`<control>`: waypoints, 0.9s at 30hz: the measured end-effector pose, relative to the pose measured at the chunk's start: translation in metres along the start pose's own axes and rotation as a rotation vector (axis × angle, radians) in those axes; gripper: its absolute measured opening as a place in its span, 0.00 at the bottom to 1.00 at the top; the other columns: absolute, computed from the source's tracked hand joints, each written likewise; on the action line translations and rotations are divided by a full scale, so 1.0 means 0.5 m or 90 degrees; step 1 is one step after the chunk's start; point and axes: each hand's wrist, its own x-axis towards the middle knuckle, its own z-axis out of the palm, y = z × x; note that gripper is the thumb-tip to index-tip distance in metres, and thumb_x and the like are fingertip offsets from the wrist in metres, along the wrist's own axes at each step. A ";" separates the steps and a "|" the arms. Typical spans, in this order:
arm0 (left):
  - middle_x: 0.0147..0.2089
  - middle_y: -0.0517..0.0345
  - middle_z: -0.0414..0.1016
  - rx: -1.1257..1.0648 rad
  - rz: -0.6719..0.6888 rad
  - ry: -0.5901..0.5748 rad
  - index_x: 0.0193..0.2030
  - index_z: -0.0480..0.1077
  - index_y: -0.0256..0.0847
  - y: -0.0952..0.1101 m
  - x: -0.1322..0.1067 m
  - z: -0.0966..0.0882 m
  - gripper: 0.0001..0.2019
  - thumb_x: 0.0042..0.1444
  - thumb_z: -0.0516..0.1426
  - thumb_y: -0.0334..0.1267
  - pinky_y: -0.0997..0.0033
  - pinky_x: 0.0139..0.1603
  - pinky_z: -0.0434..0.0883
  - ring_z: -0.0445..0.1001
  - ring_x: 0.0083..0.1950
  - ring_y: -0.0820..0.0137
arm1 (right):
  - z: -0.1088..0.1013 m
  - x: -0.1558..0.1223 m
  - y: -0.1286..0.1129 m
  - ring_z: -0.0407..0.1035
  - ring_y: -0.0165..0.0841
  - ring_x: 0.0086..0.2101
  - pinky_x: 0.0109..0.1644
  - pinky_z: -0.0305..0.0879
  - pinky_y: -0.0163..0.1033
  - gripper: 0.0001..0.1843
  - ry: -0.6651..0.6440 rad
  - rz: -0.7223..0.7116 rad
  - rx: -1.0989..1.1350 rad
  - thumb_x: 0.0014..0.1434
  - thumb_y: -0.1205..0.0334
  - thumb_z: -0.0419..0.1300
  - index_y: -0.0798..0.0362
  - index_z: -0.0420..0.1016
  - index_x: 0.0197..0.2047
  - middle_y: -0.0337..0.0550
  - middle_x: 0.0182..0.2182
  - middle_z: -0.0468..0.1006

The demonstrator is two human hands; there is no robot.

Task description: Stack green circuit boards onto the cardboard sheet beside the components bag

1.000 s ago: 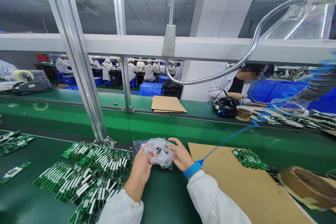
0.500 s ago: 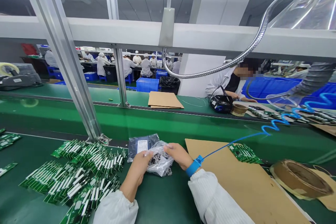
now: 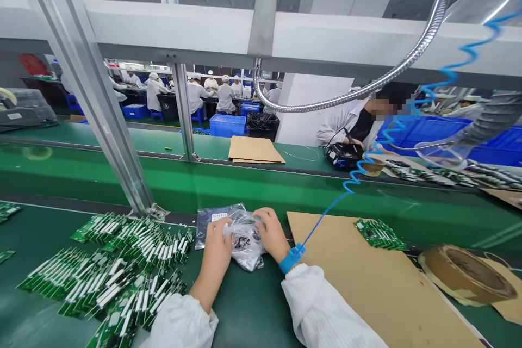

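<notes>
Both my hands grip a crumpled clear plastic bag (image 3: 243, 242) with small dark parts inside, low over the green mat. My left hand (image 3: 216, 252) pinches its left side. My right hand (image 3: 270, 234), with a blue wrist strap (image 3: 292, 259) and coiled blue cord, closes on its right side. A dark anti-static bag (image 3: 214, 219) with a white label lies just behind the clear bag.
Several green circuit boards (image 3: 118, 266) are spread at the left. A brown cardboard sheet (image 3: 367, 283) with a few boards (image 3: 378, 234) lies right, beside a tape roll (image 3: 465, 274). An aluminium post (image 3: 101, 119) rises ahead. A person sits across the conveyor (image 3: 244, 185).
My hands and the clear bag have stayed together, shifting slightly forward toward the dark bag. The view has tilted, and the blue coiled cord now hangs higher at the right.
</notes>
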 end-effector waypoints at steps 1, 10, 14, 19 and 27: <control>0.54 0.52 0.67 0.059 0.035 -0.003 0.45 0.69 0.39 0.004 -0.006 -0.007 0.10 0.57 0.56 0.36 0.51 0.51 0.67 0.68 0.53 0.61 | -0.007 -0.004 -0.001 0.65 0.37 0.48 0.50 0.64 0.50 0.14 -0.010 -0.018 -0.051 0.61 0.59 0.55 0.52 0.67 0.50 0.46 0.52 0.66; 0.61 0.55 0.66 0.344 0.270 -0.192 0.57 0.63 0.46 0.023 -0.046 -0.037 0.18 0.59 0.52 0.32 0.52 0.60 0.56 0.59 0.63 0.61 | -0.046 -0.045 -0.021 0.63 0.39 0.51 0.54 0.58 0.53 0.13 -0.120 -0.092 -0.308 0.62 0.57 0.53 0.53 0.69 0.47 0.45 0.51 0.68; 0.62 0.48 0.63 0.397 0.224 -0.219 0.60 0.59 0.41 0.010 -0.051 -0.037 0.24 0.57 0.55 0.41 0.47 0.60 0.54 0.58 0.64 0.57 | -0.062 -0.070 -0.045 0.54 0.42 0.58 0.59 0.48 0.55 0.27 -0.167 -0.134 -0.325 0.59 0.50 0.55 0.50 0.59 0.59 0.46 0.59 0.61; 0.65 0.45 0.57 0.414 0.152 -0.245 0.62 0.54 0.40 0.006 -0.057 -0.023 0.34 0.50 0.60 0.45 0.42 0.62 0.50 0.54 0.65 0.53 | -0.064 -0.089 -0.027 0.39 0.50 0.63 0.61 0.34 0.63 0.45 -0.292 -0.075 -0.369 0.43 0.40 0.64 0.43 0.55 0.62 0.42 0.63 0.56; 0.68 0.44 0.52 0.387 0.093 -0.257 0.66 0.47 0.38 0.041 -0.098 -0.033 0.45 0.44 0.64 0.42 0.42 0.63 0.50 0.49 0.67 0.52 | -0.065 -0.088 -0.049 0.51 0.53 0.59 0.60 0.39 0.65 0.35 -0.208 -0.103 -0.401 0.45 0.54 0.63 0.48 0.64 0.57 0.51 0.59 0.62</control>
